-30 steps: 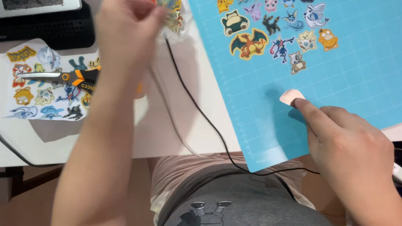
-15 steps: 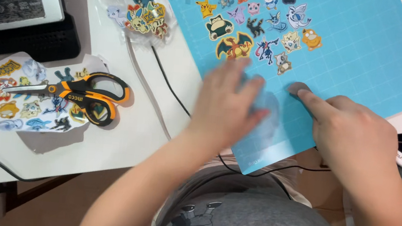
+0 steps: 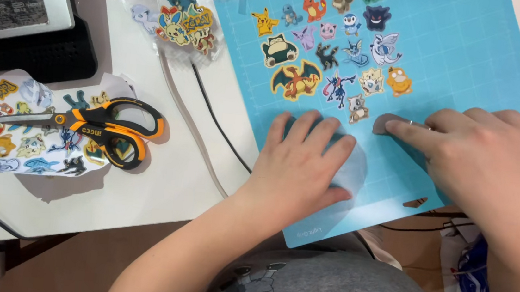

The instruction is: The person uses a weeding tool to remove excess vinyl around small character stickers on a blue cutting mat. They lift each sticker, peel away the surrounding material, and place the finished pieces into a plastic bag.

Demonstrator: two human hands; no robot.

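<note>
A blue gridded cutting mat point(image 3: 472, 52) lies at the table's right, with several colourful cartoon creature stickers point(image 3: 329, 51) stuck on its upper part. My left hand point(image 3: 303, 163) lies flat, palm down, on the mat's near edge over a thin translucent sheet point(image 3: 354, 168). My right hand point(image 3: 481, 161) presses a small grey sticker point(image 3: 384, 122) onto the mat with its fingertips, just below the other stickers.
Orange-and-black scissors point(image 3: 93, 125) rest on a cut sticker sheet point(image 3: 26, 136) at the left. A clear bag of stickers point(image 3: 180, 21) lies above centre, a dark device point(image 3: 18, 15) at the top left. A black cable point(image 3: 218, 123) runs across the white table point(image 3: 161, 181).
My left hand came down from the clear bag onto the mat and now lies flat. The right hand keeps pressing the small sticker. The camera has shifted slightly.
</note>
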